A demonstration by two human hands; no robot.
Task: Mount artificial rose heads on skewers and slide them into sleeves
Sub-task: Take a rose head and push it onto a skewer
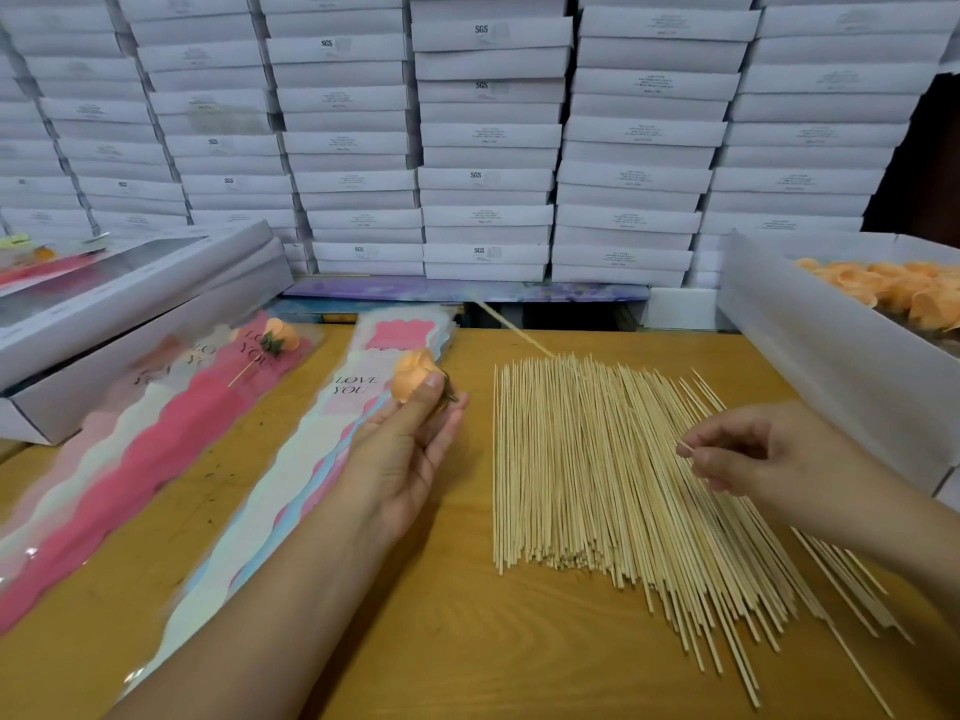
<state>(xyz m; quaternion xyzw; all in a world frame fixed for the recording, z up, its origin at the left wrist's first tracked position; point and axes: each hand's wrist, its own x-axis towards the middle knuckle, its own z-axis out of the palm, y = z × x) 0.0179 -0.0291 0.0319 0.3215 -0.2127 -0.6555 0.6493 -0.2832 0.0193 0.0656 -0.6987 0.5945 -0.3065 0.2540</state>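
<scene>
My left hand (pixel 402 449) holds an orange rose head (pixel 414 375) at its fingertips, above a stack of "LOVE YOU" sleeves (pixel 311 459). My right hand (pixel 748 452) pinches the end of one skewer (pixel 687 448) at the right side of a wide pile of bamboo skewers (pixel 597 470) on the wooden table (pixel 467 641). A finished rose on a skewer (pixel 278 339) lies in a pink sleeve (pixel 156 449) on the left pile.
A white box (pixel 831 366) at the right holds several orange rose heads (pixel 909 293). White lidded boxes (pixel 130 304) stand at the left. Stacked white cartons (pixel 488 137) fill the back wall. One stray skewer (pixel 514 330) sticks out beyond the pile.
</scene>
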